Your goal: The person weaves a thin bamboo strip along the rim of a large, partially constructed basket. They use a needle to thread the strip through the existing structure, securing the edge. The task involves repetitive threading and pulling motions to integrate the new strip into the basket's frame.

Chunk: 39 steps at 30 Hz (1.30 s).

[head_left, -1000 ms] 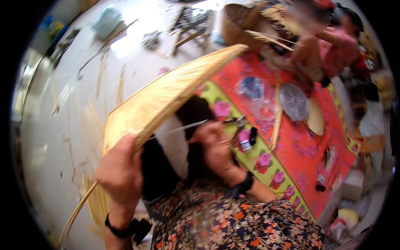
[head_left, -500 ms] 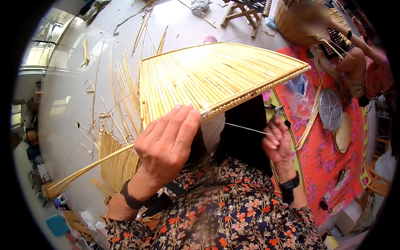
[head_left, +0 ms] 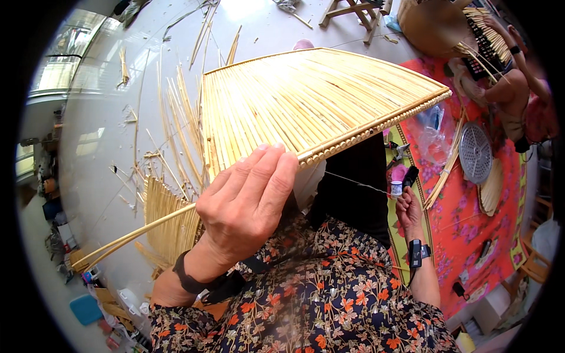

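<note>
My left hand (head_left: 247,197) is closed on the near corner of a panel of yellow reed stalks (head_left: 318,106), its fingers lying over the top and the thumb hidden. The panel's front edge carries a row of small bound stalk ends. Past the left wrist, a pair of long stalks (head_left: 138,232) sticks out to the left. Off to the right, my right hand (head_left: 410,210) pinches a small white and blue spool of thread (head_left: 396,188). Slightly slack, white thread (head_left: 356,182) runs from beneath the panel to the spool.
Pliers (head_left: 402,153) and a black object (head_left: 411,176) lie beyond my right hand by the red floral mat (head_left: 453,235). A grey perforated disc (head_left: 475,153) and stalk bundle (head_left: 445,167) rest there. Loose stalks (head_left: 182,117) cover floor at left. Another person (head_left: 511,88) sits far right.
My right hand has moved right and slightly down, and the spool now shows in its fingers. The thread has gone from taut to slightly slack. My left hand still grips the panel.
</note>
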Motion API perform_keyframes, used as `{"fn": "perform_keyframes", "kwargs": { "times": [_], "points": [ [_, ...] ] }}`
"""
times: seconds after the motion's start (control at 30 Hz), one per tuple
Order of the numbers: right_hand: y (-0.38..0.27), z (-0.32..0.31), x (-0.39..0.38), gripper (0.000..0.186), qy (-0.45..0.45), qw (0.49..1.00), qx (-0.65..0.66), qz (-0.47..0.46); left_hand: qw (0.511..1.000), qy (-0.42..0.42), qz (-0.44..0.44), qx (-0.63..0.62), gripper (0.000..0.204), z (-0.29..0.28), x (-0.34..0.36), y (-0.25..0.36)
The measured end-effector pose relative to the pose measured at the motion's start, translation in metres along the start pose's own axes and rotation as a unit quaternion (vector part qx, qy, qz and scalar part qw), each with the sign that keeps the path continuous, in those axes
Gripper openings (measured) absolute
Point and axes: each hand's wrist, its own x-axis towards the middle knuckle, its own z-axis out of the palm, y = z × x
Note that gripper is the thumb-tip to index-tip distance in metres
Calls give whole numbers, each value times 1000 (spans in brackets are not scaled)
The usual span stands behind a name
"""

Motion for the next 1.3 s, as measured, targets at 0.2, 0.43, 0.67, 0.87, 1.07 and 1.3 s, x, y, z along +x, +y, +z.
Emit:
{"fn": "perform_keyframes", "kwargs": {
  "times": [0.2,0.43,0.67,0.87,1.07,1.3],
  "points": [
    [-4,5,6,9,-36,995,88,22,1000,0,0,-4,27,4,-3,-4],
    [-13,141,-39,5,-25,962,-175,-207,1000,-24,-8,-12,33,-1,1,-1],
    [33,293,-91,13,-189,858,-450,-159,1000,-2,-15,-25,37,0,2,-8],
    [70,355,-73,10,-345,842,-362,-204,984,11,-152,-97,38,-23,21,-27],
    [88,405,-69,6,-374,805,-328,-325,960,49,-236,-146,34,-29,32,-35],
    [103,448,-68,10,-392,795,-363,-287,927,74,-315,-191,33,-34,42,-47]
  ]
}}
